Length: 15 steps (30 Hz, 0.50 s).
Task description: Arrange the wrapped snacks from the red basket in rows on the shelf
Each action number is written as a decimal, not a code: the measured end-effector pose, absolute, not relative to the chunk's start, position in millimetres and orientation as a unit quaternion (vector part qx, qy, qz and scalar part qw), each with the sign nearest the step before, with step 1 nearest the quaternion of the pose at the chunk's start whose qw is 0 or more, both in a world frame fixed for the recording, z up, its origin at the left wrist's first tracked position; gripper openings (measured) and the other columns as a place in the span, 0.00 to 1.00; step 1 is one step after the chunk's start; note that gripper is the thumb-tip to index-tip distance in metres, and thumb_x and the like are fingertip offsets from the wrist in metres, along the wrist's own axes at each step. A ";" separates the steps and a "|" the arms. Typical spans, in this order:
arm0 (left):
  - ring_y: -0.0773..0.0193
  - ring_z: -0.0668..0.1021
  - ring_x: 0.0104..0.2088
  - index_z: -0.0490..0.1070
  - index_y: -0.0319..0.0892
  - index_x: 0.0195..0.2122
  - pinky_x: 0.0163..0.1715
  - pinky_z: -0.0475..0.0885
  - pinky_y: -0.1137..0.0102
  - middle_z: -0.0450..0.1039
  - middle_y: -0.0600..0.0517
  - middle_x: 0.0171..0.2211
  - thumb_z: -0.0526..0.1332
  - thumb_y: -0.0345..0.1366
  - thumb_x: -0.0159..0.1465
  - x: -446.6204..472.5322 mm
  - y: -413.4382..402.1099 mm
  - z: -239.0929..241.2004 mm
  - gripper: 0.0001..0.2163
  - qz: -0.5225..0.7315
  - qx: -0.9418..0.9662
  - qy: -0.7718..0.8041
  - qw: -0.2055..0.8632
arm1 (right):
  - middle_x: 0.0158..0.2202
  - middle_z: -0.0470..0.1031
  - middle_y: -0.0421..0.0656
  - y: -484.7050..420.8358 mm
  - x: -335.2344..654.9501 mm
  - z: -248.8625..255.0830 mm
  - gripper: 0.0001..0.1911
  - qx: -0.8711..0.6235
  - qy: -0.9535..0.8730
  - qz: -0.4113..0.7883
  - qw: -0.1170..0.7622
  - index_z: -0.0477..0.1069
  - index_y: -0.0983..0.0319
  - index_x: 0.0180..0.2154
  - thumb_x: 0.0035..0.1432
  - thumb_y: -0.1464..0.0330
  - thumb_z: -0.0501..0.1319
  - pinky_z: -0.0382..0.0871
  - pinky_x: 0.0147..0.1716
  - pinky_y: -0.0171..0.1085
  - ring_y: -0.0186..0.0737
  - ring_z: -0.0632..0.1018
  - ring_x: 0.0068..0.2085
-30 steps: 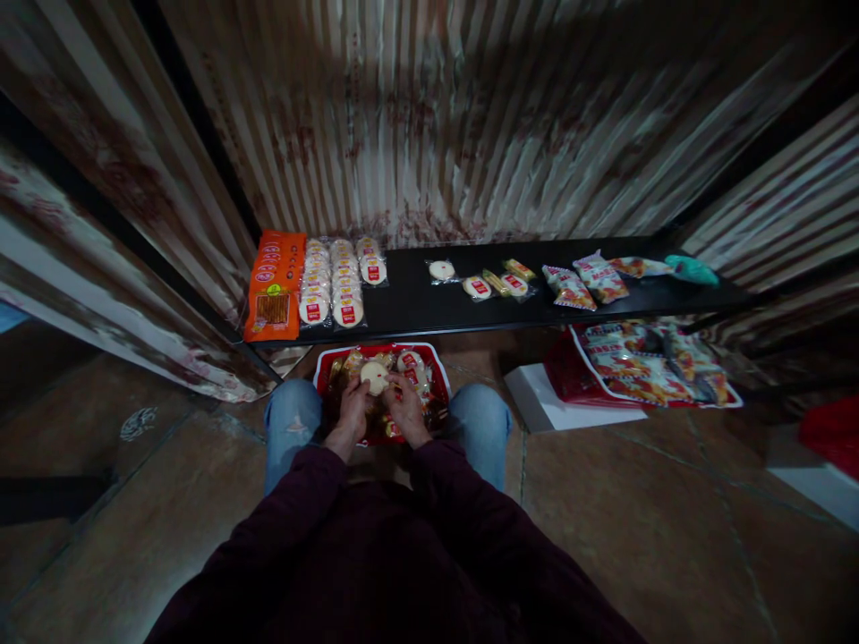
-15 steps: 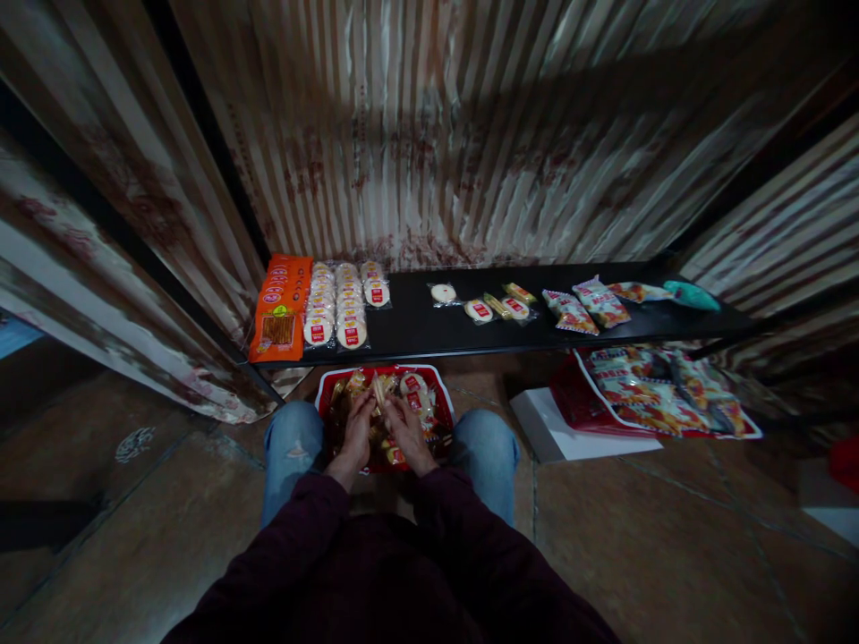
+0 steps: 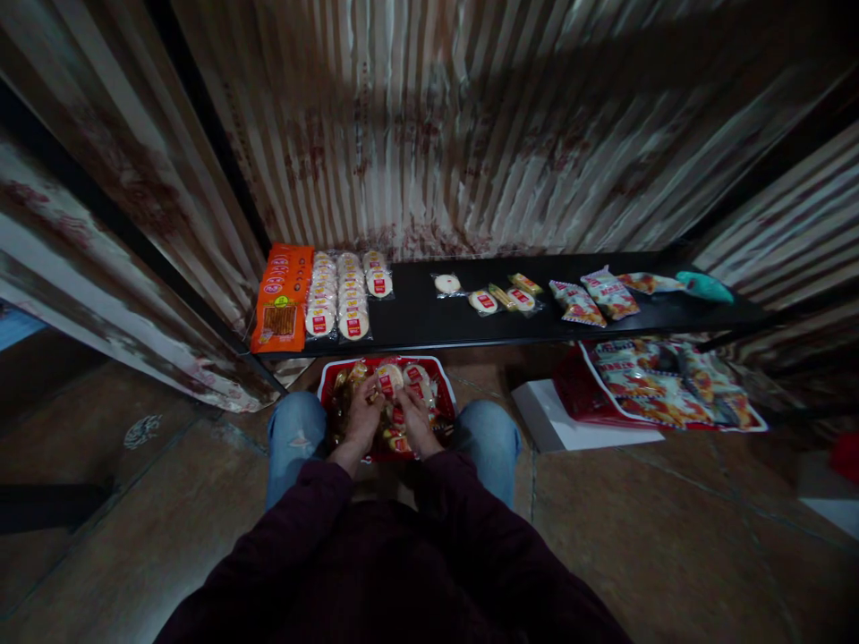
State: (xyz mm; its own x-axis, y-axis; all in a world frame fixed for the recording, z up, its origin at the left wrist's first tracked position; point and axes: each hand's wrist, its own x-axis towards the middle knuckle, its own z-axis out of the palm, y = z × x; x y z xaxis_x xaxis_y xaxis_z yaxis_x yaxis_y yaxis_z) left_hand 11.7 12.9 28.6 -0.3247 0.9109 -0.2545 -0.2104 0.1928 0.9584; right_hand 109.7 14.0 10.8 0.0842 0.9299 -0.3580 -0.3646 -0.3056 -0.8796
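Observation:
Between my knees stands a red basket with a white rim (image 3: 443, 380), filled with wrapped snacks. Above it my left hand (image 3: 364, 413) and my right hand (image 3: 414, 419) hold a round wrapped rice cracker (image 3: 388, 379) from both sides, its red label facing up. The fingers of both hands are closed on the wrapper's edges. More round crackers (image 3: 417, 376) lie in the basket at the right, and gold-wrapped snacks (image 3: 342, 389) at the left.
A low black shelf (image 3: 416, 326) crosses ahead, bearing an orange snack bag (image 3: 284, 300), rows of round crackers (image 3: 353, 324), loose crackers (image 3: 483, 301), snack bags (image 3: 577, 304) and a teal item (image 3: 704, 286). A second red basket (image 3: 570, 394) of bags rests on a white box (image 3: 543, 416).
The cracker in my hands has turned from edge-on to flat, with its label now showing. My hands stay over the basket. The view has shifted slightly.

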 end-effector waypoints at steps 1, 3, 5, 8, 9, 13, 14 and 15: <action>0.62 0.76 0.45 0.73 0.43 0.44 0.49 0.68 0.66 0.74 0.46 0.46 0.62 0.22 0.52 12.4 13.7 28.8 0.19 0.559 0.294 0.594 0.498 | 0.26 0.76 0.39 15.9 109.3 9.7 0.19 -0.507 -0.255 0.626 0.535 0.74 0.59 0.32 0.44 0.51 0.67 0.68 0.24 0.33 0.36 0.75 0.26; 0.63 0.76 0.42 0.73 0.43 0.44 0.47 0.68 0.67 0.75 0.47 0.44 0.62 0.22 0.52 13.6 15.2 28.6 0.18 0.554 0.287 0.600 0.501 | 0.26 0.76 0.39 19.5 108.6 8.8 0.19 -0.488 -0.234 0.630 0.556 0.73 0.59 0.32 0.42 0.52 0.68 0.69 0.25 0.34 0.37 0.76 0.27; 0.64 0.77 0.39 0.72 0.42 0.44 0.45 0.69 0.68 0.76 0.48 0.40 0.61 0.22 0.52 14.0 16.4 28.0 0.17 0.546 0.287 0.605 0.503 | 0.27 0.77 0.40 22.3 108.4 9.4 0.19 -0.483 -0.232 0.622 0.570 0.73 0.59 0.33 0.42 0.54 0.69 0.71 0.28 0.35 0.39 0.77 0.30; 0.64 0.77 0.38 0.72 0.42 0.44 0.43 0.69 0.69 0.76 0.49 0.37 0.62 0.24 0.53 12.8 18.2 27.0 0.17 0.535 0.294 0.613 0.500 | 0.30 0.78 0.41 24.9 109.2 11.4 0.18 -0.493 -0.242 0.595 0.587 0.73 0.58 0.35 0.42 0.55 0.68 0.72 0.32 0.37 0.40 0.78 0.34; 0.64 0.77 0.38 0.72 0.42 0.44 0.43 0.69 0.69 0.76 0.49 0.37 0.62 0.25 0.53 12.3 19.0 26.7 0.17 0.534 0.296 0.613 0.501 | 0.31 0.78 0.41 25.5 109.7 12.2 0.19 -0.496 -0.245 0.587 0.591 0.74 0.58 0.36 0.43 0.56 0.68 0.73 0.33 0.37 0.40 0.78 0.35; 0.62 0.77 0.40 0.73 0.42 0.43 0.42 0.70 0.68 0.76 0.48 0.38 0.64 0.26 0.52 11.2 24.2 24.7 0.16 0.537 0.301 0.600 0.512 | 0.37 0.78 0.41 29.4 113.1 15.1 0.22 -0.486 -0.275 0.579 0.594 0.73 0.56 0.43 0.46 0.56 0.66 0.73 0.38 0.38 0.40 0.77 0.38; 0.61 0.77 0.40 0.73 0.42 0.43 0.42 0.71 0.68 0.76 0.48 0.38 0.64 0.27 0.52 11.0 26.3 24.0 0.16 0.541 0.303 0.595 0.512 | 0.38 0.78 0.42 31.2 114.6 16.1 0.22 -0.487 -0.288 0.576 0.590 0.73 0.56 0.44 0.47 0.56 0.65 0.73 0.39 0.38 0.41 0.77 0.39; 0.61 0.77 0.39 0.74 0.42 0.43 0.42 0.71 0.68 0.77 0.48 0.38 0.65 0.28 0.52 10.8 28.8 23.4 0.16 0.545 0.306 0.592 0.509 | 0.39 0.78 0.42 33.6 116.3 17.5 0.21 -0.492 -0.302 0.569 0.586 0.73 0.56 0.44 0.48 0.56 0.65 0.73 0.39 0.38 0.41 0.77 0.40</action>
